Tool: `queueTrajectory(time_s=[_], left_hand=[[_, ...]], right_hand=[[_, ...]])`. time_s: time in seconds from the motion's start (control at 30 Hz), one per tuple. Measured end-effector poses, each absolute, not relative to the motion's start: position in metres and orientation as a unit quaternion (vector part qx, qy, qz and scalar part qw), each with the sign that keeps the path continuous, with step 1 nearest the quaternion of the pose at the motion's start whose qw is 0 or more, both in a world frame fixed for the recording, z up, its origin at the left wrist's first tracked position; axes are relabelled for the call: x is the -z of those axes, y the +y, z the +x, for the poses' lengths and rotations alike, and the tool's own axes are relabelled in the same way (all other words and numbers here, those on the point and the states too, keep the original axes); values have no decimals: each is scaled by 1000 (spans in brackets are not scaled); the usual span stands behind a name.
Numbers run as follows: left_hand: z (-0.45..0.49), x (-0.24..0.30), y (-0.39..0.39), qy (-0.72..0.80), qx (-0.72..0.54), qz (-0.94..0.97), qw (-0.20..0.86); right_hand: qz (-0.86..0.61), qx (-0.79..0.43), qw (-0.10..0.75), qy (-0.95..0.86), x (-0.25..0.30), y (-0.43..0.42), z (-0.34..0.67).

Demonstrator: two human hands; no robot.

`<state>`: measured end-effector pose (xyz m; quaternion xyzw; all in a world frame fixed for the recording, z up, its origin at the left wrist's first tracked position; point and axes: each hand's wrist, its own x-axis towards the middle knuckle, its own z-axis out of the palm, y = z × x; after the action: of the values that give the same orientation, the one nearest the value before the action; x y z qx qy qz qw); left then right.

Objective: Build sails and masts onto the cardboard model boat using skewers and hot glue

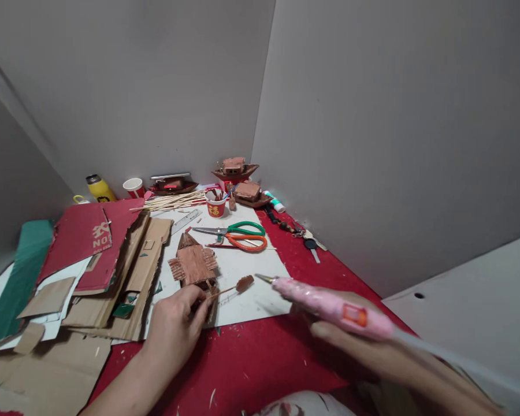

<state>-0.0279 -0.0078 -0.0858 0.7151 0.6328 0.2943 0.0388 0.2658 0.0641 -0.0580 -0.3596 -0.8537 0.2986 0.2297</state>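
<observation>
We are pinching a thin stick (227, 290) in our left hand (175, 329), just beside the little cardboard boat (193, 264). Our right hand (351, 344) is gripping a pink glue gun (329, 305) tightly.

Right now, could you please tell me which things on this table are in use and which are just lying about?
In use: left hand gripping the brown-tipped stick, right hand holding the pink glue gun, the cardboard model by them.
Lying about: green scissors, orange scissors, red cup, yellow bottle, keys, cardboard pile.
</observation>
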Motion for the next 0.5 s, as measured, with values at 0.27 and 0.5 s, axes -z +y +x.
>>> queueTrajectory(time_s=[0.27, 0.5], left_hand=[[-29, 83, -28, 588, -291, 755, 17], [-28, 85, -34, 565, -261, 783, -3]], right_hand=[[-239, -223, 172, -929, 58, 69, 224], [-272, -204, 81, -937, 67, 77, 204]])
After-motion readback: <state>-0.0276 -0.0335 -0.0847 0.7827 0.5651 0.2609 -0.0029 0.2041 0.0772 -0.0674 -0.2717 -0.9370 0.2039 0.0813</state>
